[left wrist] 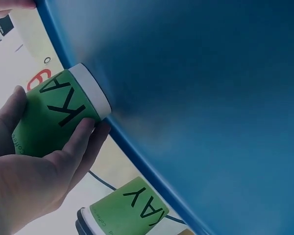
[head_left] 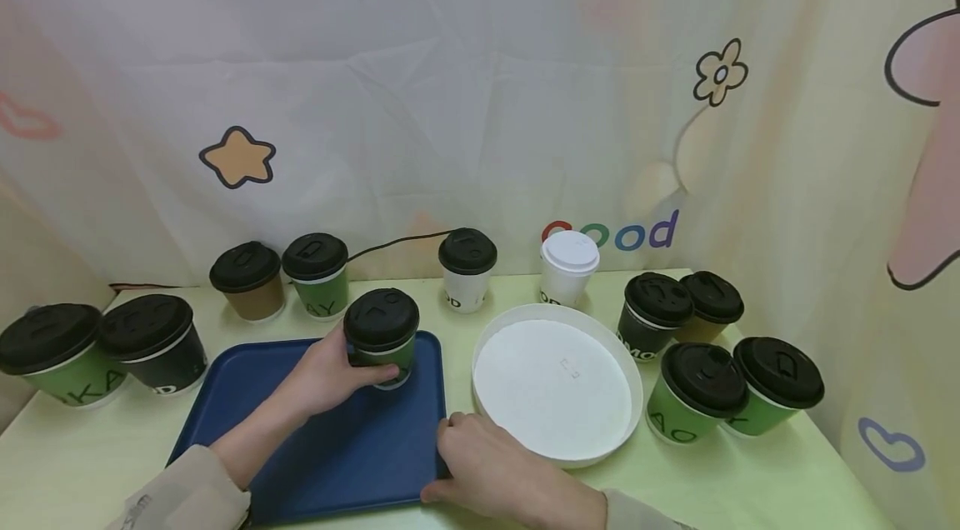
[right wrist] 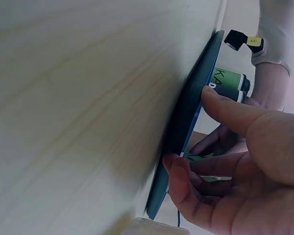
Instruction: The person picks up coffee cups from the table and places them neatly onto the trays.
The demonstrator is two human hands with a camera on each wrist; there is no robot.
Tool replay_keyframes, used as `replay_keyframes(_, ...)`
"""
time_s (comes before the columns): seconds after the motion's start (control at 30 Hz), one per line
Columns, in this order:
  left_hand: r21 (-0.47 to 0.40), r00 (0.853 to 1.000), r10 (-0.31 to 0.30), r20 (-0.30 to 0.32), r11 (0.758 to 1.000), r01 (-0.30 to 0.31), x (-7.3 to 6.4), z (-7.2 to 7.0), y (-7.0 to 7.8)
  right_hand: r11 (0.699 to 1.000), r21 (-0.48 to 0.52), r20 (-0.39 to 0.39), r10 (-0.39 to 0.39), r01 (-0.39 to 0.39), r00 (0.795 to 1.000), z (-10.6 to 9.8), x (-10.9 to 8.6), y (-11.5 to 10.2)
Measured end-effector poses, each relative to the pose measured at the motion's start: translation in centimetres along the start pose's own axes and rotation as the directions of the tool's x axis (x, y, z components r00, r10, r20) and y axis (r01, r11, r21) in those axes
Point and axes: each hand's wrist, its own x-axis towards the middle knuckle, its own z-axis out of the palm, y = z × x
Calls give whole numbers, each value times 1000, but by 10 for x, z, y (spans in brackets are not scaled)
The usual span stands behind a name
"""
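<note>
In the head view, the left hand (head_left: 330,376) has its fingers curled round a green cup (head_left: 384,334) with a black lid, at the far right of the blue tray (head_left: 352,451) on the desk (head_left: 52,459). A white round dish (head_left: 555,388) lies to the right.

In the left wrist view, a second green cup (left wrist: 130,208) stands beyond the tray's far edge.

In the right wrist view, the right hand (right wrist: 245,156) grips the tray's right edge between thumb and fingers.

Tray (head_left: 360,451) plain dark blue. Held cup (left wrist: 54,115) green with black lettering, lid (head_left: 381,320) black. Dish (head_left: 551,384) white; table (head_left: 675,492) pale yellow-green; curtain (head_left: 465,122) whitish, orange star (head_left: 238,157) print.
</note>
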Motion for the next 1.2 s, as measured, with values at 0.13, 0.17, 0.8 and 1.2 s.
replay_keyframes(0.13,-17,1000,27,10,1000,-26,5,0,1,1000,-4,-4,-6,6,1000,0,1,0)
replay_keyframes(0.17,-17,999,33,11,999,-33,6,-1,1,1000,-3,-2,-4,4,1000,0,1,0)
replay_keyframes(0.8,-63,998,67,-7,996,-67,15,6,0,1000,-6,4,15,-15,1000,1,2,-1)
replay_keyframes(1.2,-38,997,-71,20,997,71,10,0,-1,999,3,8,35,-35,999,0,1,-2)
